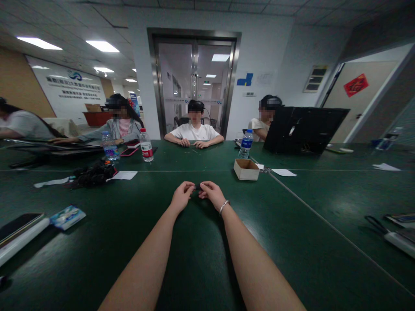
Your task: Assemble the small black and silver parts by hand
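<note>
Head view: left hand (180, 198) and right hand (213, 195) sit close together over green table (197, 246).
Fingers (206, 186): both sets pinch a small black piece (197, 187).

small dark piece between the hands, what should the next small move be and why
Perhaps turn the small dark piece slightly toward the camera: the left hand and right hand are both close about it and seem to hide part of it, so its shape is hard to make out.
</note>
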`<state>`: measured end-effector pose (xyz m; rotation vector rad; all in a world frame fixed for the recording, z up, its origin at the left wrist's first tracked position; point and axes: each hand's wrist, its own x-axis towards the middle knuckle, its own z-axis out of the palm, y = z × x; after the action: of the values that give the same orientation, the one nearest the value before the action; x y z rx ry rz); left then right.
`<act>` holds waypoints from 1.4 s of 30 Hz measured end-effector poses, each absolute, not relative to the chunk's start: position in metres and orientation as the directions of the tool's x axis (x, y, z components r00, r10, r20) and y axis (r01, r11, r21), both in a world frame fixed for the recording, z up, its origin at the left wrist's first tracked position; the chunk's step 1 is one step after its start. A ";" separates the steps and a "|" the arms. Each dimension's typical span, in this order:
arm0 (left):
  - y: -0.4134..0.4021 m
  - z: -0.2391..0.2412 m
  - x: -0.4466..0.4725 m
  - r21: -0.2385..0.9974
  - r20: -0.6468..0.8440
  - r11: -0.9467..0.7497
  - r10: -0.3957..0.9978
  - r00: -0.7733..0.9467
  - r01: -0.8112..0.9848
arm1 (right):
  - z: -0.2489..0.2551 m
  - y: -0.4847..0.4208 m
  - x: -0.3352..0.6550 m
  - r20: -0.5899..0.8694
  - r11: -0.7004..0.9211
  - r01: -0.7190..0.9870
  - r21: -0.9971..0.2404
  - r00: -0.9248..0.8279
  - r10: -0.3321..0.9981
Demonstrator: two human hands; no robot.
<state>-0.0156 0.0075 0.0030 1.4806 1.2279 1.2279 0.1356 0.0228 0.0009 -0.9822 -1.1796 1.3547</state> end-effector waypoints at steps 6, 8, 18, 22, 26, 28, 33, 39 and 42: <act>0.010 0.001 -0.017 0.981 0.105 -0.103 0.995 0.002 0.164 | 0.002 0.022 0.135 0.041 0.017 -0.186 -0.982 -0.123 0.992; 0.010 0.001 -0.017 0.971 0.125 -0.129 0.992 0.036 0.199 | 0.002 0.022 0.136 0.043 0.018 -0.194 -0.981 -0.123 0.991; 0.009 0.002 -0.018 0.969 0.129 -0.135 0.991 0.044 0.207 | 0.004 0.021 0.136 0.027 0.003 -0.195 -0.981 -0.122 0.992; 0.006 0.003 -0.018 0.954 0.230 -0.238 0.971 0.067 0.183 | 0.004 0.021 0.135 0.029 0.002 -0.207 -0.978 -0.125 0.992; 0.006 0.004 -0.018 0.936 0.292 -0.299 0.954 0.065 0.185 | 0.004 0.021 0.136 0.035 0.006 -0.211 -0.978 -0.133 0.991; 0.006 0.003 -0.019 0.931 0.314 -0.320 0.947 0.059 0.178 | 0.004 0.021 0.136 0.036 0.007 -0.211 -0.977 -0.133 0.990; 0.007 0.003 -0.019 0.928 0.342 -0.343 0.939 0.033 0.146 | 0.002 0.023 0.136 0.032 0.003 -0.209 -0.978 -0.132 0.991; 0.005 0.007 -0.019 0.923 0.354 -0.356 0.934 0.038 0.148 | 0.001 0.023 0.137 0.036 0.006 -0.202 -0.979 -0.141 0.989; 0.004 0.007 -0.019 0.924 0.352 -0.353 0.935 0.035 0.149 | 0.002 0.022 0.137 0.034 0.005 -0.198 -0.980 -0.143 0.989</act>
<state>-0.0194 0.0045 0.0067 1.5963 1.1249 1.3894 0.1369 0.0222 0.0022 -0.9740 -1.1737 1.3879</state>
